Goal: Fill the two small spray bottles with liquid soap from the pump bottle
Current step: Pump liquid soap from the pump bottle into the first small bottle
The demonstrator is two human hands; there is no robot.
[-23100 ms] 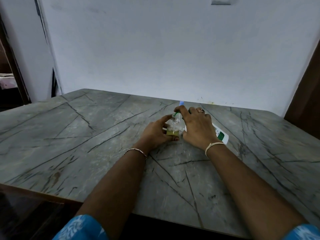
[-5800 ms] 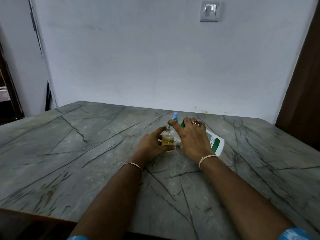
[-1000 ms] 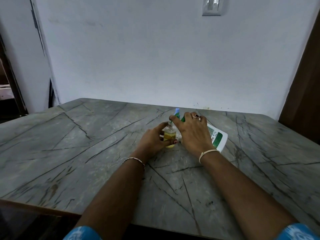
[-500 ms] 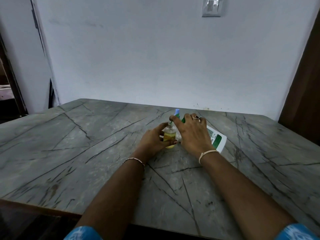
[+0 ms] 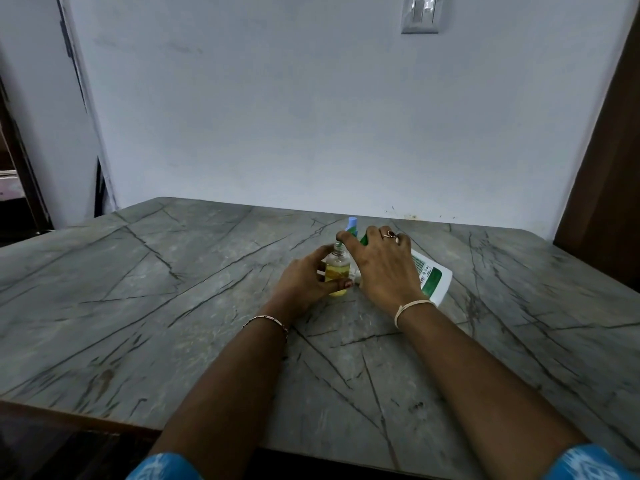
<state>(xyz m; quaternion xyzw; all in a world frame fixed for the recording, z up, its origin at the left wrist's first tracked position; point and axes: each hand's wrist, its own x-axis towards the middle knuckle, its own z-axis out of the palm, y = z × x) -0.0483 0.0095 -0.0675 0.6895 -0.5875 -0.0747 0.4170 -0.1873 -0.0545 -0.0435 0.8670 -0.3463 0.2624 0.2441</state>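
A small clear spray bottle [image 5: 336,274] stands upright on the grey stone table [image 5: 173,289], capless, roughly half full of yellow liquid. My left hand [image 5: 304,282] is wrapped around its left side. The white pump bottle with a green label [image 5: 431,278] is tipped over towards the small bottle, with my right hand [image 5: 384,268] on top of it; my index finger lies on the green pump head [image 5: 350,233] over the small bottle's mouth. A light blue cap [image 5: 352,221] shows just behind the pump head. No second spray bottle is clearly visible.
A white wall rises behind the table, with a light switch [image 5: 420,12] high on the right. A dark wooden door frame [image 5: 602,168] borders the right side. The table's near edge [image 5: 104,419] runs across the bottom left.
Hardly anything differs over the last second; both hands stay where they were. Compared with 23 seconds ago, the yellow liquid stands higher in the small bottle.
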